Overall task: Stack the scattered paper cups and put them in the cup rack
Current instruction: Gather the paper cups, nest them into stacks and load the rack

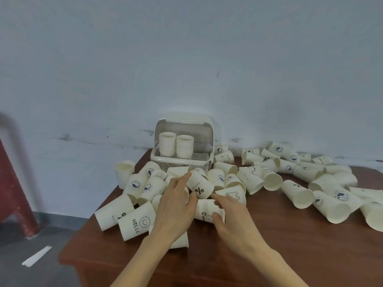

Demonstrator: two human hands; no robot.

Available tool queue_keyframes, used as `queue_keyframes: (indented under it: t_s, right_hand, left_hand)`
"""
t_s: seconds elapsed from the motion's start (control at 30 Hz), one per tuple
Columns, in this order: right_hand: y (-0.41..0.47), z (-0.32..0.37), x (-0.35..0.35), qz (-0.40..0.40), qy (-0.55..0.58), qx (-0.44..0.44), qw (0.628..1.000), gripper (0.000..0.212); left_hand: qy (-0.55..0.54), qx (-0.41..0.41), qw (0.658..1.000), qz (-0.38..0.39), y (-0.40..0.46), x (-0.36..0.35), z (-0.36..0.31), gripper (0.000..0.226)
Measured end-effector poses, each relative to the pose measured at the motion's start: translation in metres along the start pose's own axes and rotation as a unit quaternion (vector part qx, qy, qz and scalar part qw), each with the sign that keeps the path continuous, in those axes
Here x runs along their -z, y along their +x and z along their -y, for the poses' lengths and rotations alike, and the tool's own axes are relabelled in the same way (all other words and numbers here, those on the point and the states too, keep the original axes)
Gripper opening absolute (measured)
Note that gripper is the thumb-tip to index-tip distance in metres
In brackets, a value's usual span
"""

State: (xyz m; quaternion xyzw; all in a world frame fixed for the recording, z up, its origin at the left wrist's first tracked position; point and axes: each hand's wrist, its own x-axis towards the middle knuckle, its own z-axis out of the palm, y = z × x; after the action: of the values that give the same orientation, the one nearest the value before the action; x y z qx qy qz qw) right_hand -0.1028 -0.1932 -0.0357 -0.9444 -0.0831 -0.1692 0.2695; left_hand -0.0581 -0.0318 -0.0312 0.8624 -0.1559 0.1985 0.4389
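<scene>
Many white paper cups lie scattered on a brown table. My left hand grips a cup printed with a percent sign, fingers along its left side and thumb under it. My right hand holds a cup lying on its side with a bear print, thumb on its lower rim. The cup rack, a white box with its clear lid raised, stands at the table's back edge and holds two stacks of cups.
One cup stands upright at the table's far left corner. A pile of cups spreads across the right side. A red stool leg and a white strip are on the grey floor to the left.
</scene>
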Motion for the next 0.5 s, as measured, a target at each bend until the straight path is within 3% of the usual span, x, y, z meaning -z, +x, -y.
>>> queue_keyframes:
  t_s: [0.13, 0.27, 0.5]
  right_hand:
    - [-0.008, 0.019, -0.021, 0.000, 0.024, 0.009, 1.000, 0.043]
    - [-0.013, 0.037, -0.038, 0.008, 0.005, -0.011, 1.000, 0.024]
    - [-0.012, 0.049, -0.054, 0.025, -0.007, -0.037, 0.999, 0.022]
  left_hand:
    - [0.007, 0.012, 1.000, -0.022, -0.013, 0.017, 0.014, 0.049]
    - [0.025, 0.035, 0.998, -0.046, -0.022, 0.037, 0.030, 0.049]
    - [0.025, 0.071, 0.994, -0.082, -0.023, 0.066, 0.050, 0.047]
